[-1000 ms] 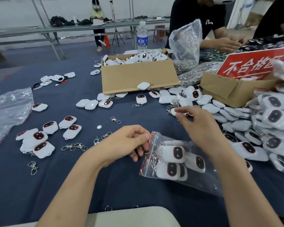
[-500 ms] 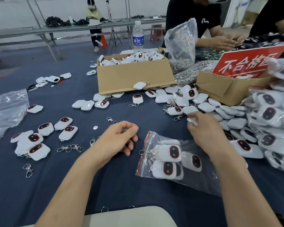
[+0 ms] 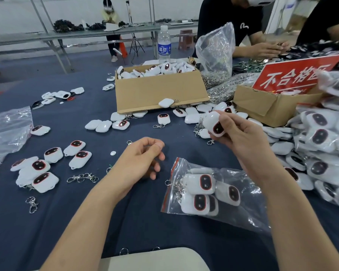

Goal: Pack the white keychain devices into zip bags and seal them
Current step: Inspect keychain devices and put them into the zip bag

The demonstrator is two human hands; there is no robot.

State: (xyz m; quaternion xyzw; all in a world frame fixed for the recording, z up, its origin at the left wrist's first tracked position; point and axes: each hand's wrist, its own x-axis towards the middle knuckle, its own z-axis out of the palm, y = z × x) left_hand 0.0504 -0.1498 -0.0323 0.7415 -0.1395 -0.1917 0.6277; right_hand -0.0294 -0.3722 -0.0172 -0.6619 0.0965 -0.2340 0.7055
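A clear zip bag with a red strip along its mouth lies on the blue table in front of me, holding several white keychain devices with dark red-rimmed faces. My right hand is lifted above the table behind the bag and grips one white keychain device, its metal clasp hanging below. My left hand hovers just left of the bag's mouth with loosely curled fingers and holds nothing. Loose white devices lie at the left.
An open cardboard box full of devices stands behind. A second box with a red sign is at right, beside a heap of filled bags. Loose metal clasps, an empty plastic bag, a water bottle. People work across the table.
My right hand reached to the pile beyond the bag, picked up one white device and lifted it. My left hand let go of the bag's mouth and drew slightly left.
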